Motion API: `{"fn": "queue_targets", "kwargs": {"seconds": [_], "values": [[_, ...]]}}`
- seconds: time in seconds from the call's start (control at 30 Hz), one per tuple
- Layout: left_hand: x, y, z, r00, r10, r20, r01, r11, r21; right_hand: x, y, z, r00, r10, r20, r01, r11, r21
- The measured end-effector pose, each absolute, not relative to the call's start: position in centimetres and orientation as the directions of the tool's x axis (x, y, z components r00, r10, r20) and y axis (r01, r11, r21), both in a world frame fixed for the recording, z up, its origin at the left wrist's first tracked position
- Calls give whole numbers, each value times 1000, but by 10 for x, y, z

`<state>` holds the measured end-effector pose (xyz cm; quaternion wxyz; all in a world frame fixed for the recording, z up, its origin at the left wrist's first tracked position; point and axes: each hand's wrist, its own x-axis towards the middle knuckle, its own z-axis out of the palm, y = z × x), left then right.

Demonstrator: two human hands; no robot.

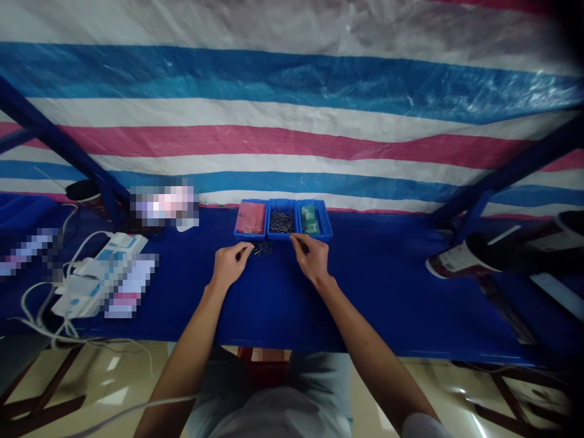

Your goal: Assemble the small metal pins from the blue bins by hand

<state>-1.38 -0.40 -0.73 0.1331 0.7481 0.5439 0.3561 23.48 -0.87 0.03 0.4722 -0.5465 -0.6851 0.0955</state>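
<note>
Three small blue bins stand side by side at the back of the blue table. Red plastic bags (pixel 251 217) fill the left bin, dark screws (pixel 281 221) the middle one, and green-and-clear packets (pixel 310 220) the right one. A small pile of loose screws (pixel 263 248) lies on the table before the bins. My left hand (pixel 231 263) is beside that pile, fingertips pinched together; anything in them is too small to make out. At the front rim of the middle bin, my right hand (pixel 311 255) also has its fingers pinched, and what they hold is hidden.
On the left lie a white power strip (pixel 101 274) and its cables (pixel 43 307). Dark tape-like rolls with white labels (pixel 463 257) stand at the right. Blue frame legs (pixel 91 158) slant at both sides, before a striped tarpaulin (pixel 292 143).
</note>
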Motion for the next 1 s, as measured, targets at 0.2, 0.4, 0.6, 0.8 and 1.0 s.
{"fn": "queue_targets", "kwargs": {"seconds": [0.2, 0.4, 0.6, 0.8, 1.0], "values": [[-19, 0, -4, 90, 965, 245, 876, -194, 443, 234, 4, 15, 37, 918, 394, 802, 208, -561], [-27, 3, -5, 151, 981, 124, 882, -190, 431, 231, -13, -8, -72, 894, 442, 734, 348, -584], [-30, 6, -12, 161, 978, 134, 901, -201, 386, 227, -19, -21, -189, 886, 423, 679, 429, -595], [-26, 1, -7, 260, 942, 212, 836, -329, 438, 223, -20, -17, -204, 871, 446, 614, 469, -635], [-4, -10, -3, 411, 885, 220, 734, -464, 496, 220, -20, -14, -276, 854, 442, 568, 516, -641]]}}
